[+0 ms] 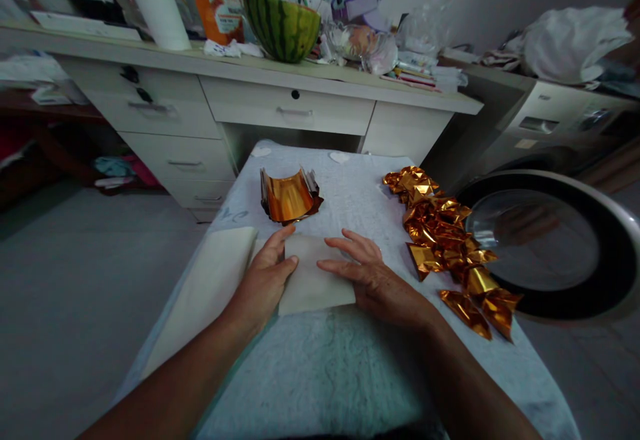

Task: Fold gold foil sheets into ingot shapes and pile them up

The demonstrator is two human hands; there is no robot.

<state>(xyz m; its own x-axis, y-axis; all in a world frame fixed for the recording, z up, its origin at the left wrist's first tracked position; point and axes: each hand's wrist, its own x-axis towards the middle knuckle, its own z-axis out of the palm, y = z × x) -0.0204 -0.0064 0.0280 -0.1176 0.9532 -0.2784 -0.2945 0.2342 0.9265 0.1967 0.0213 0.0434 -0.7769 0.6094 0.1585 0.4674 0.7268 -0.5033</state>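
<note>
A small cream-white sheet of paper (316,280), perhaps more than one layer, lies on the cloth-covered table between my hands. My left hand (270,273) grips its left edge, thumb on top and index finger stretched along the side toward the far corner. Over the right part of the sheet my right hand (363,270) has its fingers spread, the fingertips touching the paper. Beyond them stands a curved stack of shiny gold foil sheets (289,197). Folded gold foil pieces (435,220) form a long pile along the table's right side.
A larger white sheet (200,300) covers the table's left edge. Behind the table is a white desk (295,103) with drawers, bearing half a watermelon (283,27), a paper roll (157,7) and clutter. An open washing machine door (540,240) juts out at the right.
</note>
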